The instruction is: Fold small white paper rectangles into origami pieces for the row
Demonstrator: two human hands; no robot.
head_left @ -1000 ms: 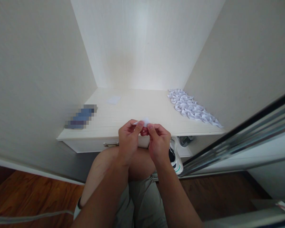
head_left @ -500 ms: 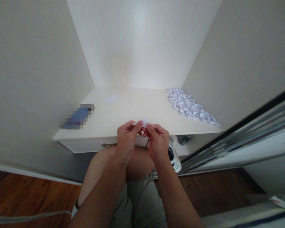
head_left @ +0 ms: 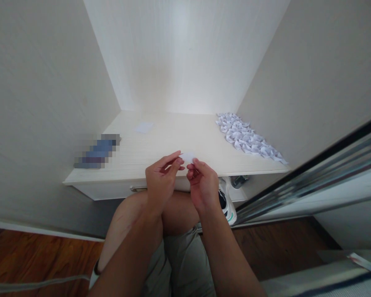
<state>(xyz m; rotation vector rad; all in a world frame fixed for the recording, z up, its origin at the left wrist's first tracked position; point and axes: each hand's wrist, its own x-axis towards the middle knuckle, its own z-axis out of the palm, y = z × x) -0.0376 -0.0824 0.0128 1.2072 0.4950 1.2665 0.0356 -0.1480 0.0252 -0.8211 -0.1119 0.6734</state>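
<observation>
Between my two hands, just above the front edge of the white shelf, is a small piece of white paper (head_left: 188, 157). My right hand (head_left: 203, 181) pinches its right side between thumb and fingertips. At its left side, my left hand (head_left: 162, 175) has thumb and fingers closed against the paper's edge. Whether the paper is folded is too small to make out. On the shelf's right side lies a long cluster of folded white paper pieces (head_left: 247, 136). A flat white paper sheet (head_left: 144, 127) rests toward the back left.
The white shelf (head_left: 173, 138) sits between side walls. A blurred-out bluish object (head_left: 99, 152) lies at its left end. Under the shelf are a drawer handle (head_left: 138, 189), a white shoe (head_left: 227, 204) and a dark can-like item (head_left: 239, 181). A metal-railed frame (head_left: 297, 177) slants along the right.
My hands have drawn slightly apart, the left one moving left and its fingers extending. More of the white paper shows between them. The view has shifted a little.
</observation>
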